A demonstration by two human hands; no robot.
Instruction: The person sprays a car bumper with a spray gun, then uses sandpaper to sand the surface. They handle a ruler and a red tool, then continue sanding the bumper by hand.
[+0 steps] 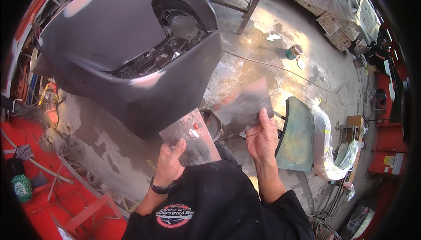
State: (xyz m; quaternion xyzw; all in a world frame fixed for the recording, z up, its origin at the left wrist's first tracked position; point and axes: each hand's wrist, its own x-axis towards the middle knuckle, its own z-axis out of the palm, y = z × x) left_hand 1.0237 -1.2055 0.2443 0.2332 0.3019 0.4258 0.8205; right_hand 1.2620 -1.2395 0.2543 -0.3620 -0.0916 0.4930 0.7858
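My left hand point(170, 162) holds a flat, stained rectangular plate point(200, 151) by its left edge, thumb on top. A dab of white paste point(194, 133) and a small red blob point(196, 126) lie on that plate. In my right hand point(262, 134) is a second flat plate point(245, 108), smeared grey and reddish, gripped at its lower right corner. The two plates are apart. Beyond my hands stands a dark car body panel point(115, 26) with an opening and pale pinkish patches point(148, 79). A round metal container point(211, 123) is partly hidden between the plates.
A curved green panel point(296, 134) and a plastic-wrapped part point(320, 134) are at right. An open can point(294, 52) stands beyond a cord point(279, 65) on the concrete floor. A vehicle covered in plastic and newspaper point(338, 26) and another person point(381, 54) are farther right.
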